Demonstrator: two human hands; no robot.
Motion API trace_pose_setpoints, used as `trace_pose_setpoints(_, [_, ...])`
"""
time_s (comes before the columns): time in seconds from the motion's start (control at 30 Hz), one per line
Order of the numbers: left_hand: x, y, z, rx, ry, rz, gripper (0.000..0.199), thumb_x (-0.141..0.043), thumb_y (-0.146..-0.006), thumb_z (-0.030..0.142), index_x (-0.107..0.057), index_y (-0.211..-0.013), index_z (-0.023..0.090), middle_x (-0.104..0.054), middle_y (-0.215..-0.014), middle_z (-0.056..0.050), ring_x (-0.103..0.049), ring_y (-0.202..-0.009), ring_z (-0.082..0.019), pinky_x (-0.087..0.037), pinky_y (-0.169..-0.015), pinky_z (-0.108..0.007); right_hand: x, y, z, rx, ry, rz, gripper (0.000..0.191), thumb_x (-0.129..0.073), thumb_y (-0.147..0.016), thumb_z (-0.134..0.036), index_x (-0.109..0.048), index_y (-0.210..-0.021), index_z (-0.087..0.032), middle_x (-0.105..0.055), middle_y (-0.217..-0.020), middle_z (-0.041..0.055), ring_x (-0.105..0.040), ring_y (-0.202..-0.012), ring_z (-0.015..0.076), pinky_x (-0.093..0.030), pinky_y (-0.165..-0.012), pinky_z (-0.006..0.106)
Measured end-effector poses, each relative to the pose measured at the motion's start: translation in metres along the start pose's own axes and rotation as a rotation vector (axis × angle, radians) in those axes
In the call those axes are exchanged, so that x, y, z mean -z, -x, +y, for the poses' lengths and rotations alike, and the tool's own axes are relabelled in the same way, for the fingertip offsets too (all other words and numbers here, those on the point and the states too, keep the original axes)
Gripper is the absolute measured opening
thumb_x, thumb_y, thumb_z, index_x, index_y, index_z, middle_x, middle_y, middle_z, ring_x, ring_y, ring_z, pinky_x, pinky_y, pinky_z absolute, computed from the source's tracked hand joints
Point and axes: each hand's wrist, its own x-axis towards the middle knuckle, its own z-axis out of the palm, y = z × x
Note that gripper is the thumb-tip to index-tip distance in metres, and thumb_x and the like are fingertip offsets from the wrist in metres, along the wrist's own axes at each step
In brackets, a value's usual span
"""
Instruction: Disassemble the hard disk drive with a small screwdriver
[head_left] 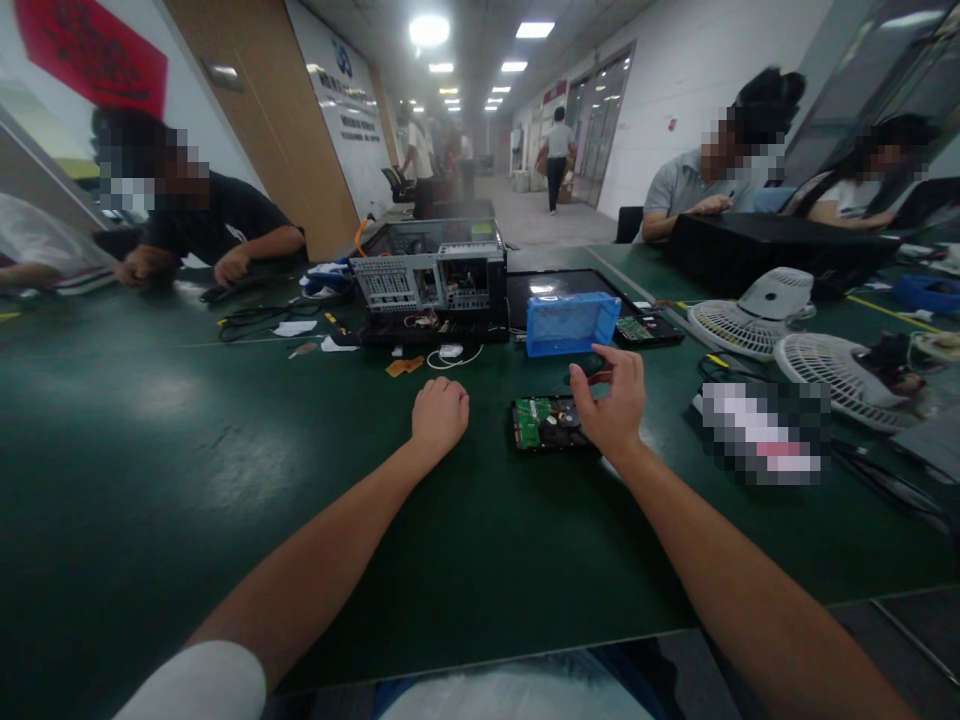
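Observation:
A hard drive (pixel 546 424) lies flat on the green table, its green circuit board facing up. Over its right end is my right hand (pixel 619 402), with thumb and index finger apart; it hides that end of the drive. A small dark shape shows behind the fingertips, too unclear to name. My left hand (pixel 441 418) rests on the table left of the drive, fingers curled in and no object showing in it. Just beyond the drive stands a blue plastic tray (pixel 571 326), tipped on its side.
An opened computer case (pixel 427 282) stands at the back, with paper scraps and a white cable before it. Another circuit-board unit (pixel 646 330) lies beside the tray. White fan parts (pixel 739 328) and a black box (pixel 772 245) are on the right. People sit across the table.

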Motion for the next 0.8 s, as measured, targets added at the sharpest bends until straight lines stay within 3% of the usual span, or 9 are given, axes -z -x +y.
trace_pose_setpoints(0.13, [-0.004,0.006,0.039,-0.186,0.146,0.082,0.011,-0.056,-0.095,0.022,-0.066,-0.094,0.019,-0.064,-0.1,-0.008,-0.058,-0.097,-0.025,-0.048,-0.088,-0.04,-0.002,0.0,0.0,0.001,0.004,-0.015,0.038,-0.064,-0.091,-0.036,-0.054,-0.124,-0.02,-0.053,-0.108,0.0093,-0.056,-0.082,0.0195,-0.055,-0.073,0.038])
trace_pose_setpoints(0.27, [-0.009,0.008,0.066,-0.222,0.258,0.074,0.01,-0.057,-0.094,0.023,-0.067,-0.091,0.019,-0.064,-0.097,-0.007,-0.058,-0.095,-0.024,-0.05,-0.085,-0.039,-0.002,0.0,-0.003,0.015,0.018,-0.014,0.037,-0.064,-0.091,-0.036,-0.054,-0.123,-0.021,-0.053,-0.106,0.0088,-0.057,-0.082,0.0197,-0.055,-0.073,0.039])
trace_pose_setpoints(0.8, [-0.017,0.004,0.069,-0.202,0.311,0.06,0.009,-0.062,-0.089,0.022,-0.071,-0.088,0.021,-0.064,-0.095,-0.006,-0.06,-0.096,-0.022,-0.05,-0.086,-0.038,-0.004,0.002,-0.002,0.024,0.008,-0.018,0.036,-0.065,-0.091,-0.035,-0.054,-0.123,-0.021,-0.054,-0.105,0.0085,-0.057,-0.082,0.0201,-0.055,-0.075,0.04])
